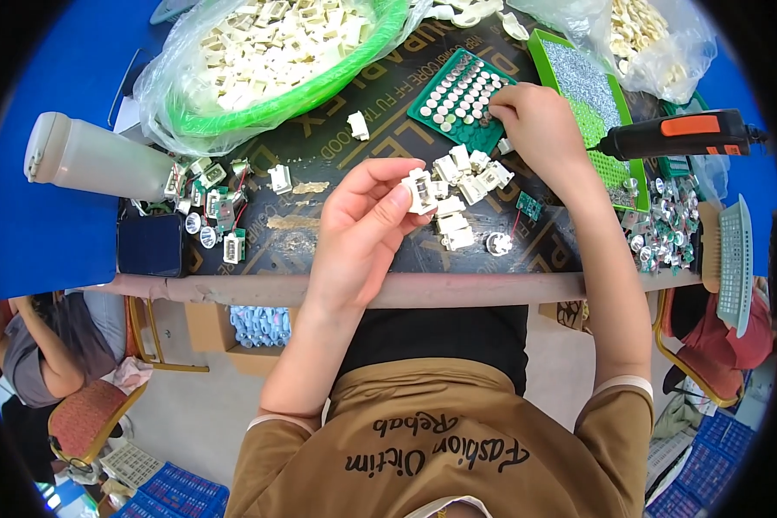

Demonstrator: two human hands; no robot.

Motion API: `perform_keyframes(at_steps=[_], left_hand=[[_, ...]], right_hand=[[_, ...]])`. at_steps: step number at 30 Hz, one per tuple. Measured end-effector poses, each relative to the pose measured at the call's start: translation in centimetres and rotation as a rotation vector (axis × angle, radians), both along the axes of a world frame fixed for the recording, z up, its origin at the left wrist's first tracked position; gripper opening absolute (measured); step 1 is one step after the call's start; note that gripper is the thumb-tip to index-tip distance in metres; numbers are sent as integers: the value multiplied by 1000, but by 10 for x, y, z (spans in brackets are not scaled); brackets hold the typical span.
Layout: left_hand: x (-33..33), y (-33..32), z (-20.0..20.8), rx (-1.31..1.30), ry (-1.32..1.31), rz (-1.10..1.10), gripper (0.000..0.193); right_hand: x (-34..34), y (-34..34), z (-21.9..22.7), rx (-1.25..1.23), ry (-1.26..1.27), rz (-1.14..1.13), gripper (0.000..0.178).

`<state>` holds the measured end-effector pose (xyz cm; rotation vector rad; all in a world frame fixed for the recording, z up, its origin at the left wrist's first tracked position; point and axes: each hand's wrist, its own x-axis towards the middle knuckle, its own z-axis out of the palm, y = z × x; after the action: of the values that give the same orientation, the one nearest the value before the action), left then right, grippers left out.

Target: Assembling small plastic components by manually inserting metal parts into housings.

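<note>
My left hand (363,224) holds a small white plastic housing (421,192) between thumb and fingers above the table. My right hand (540,129) is closed at the right edge of a green tray (475,138), fingertips pinched together; whatever they grip is hidden. Rows of round silver discs (457,97), resembling button cells, sit in that tray. Between my hands lies a loose pile of white housings (473,186). Nearer me are a small round reflector lamp (498,243) and a green circuit board (528,205), with a red wire between them.
A green basin (319,102) lined with plastic holds many white housings. At right, a black and orange electric screwdriver (678,135) lies across a green box (641,186) of small metal pieces. Lamp assemblies (665,224) stand beside it. A white bottle (95,160) and dark phone (151,246) are at left.
</note>
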<state>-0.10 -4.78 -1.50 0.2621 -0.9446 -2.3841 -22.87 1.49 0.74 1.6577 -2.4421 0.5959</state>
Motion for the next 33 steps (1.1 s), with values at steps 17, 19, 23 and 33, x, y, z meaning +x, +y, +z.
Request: perform_keyframes(at_steps=[17, 19, 23, 33], left_hand=[[3, -2, -5, 67, 68, -48, 24], [1, -2, -6, 79, 58, -78, 23], [1, 0, -5, 91, 58, -83, 23], [4, 1, -7, 14, -21, -8, 20]], right_hand=[[86, 28, 36, -493, -147, 302, 7], [92, 30, 28, -539, -22, 344, 12], [98, 27, 22, -547, 91, 395, 18], [90, 22, 17, -546, 76, 511, 11]])
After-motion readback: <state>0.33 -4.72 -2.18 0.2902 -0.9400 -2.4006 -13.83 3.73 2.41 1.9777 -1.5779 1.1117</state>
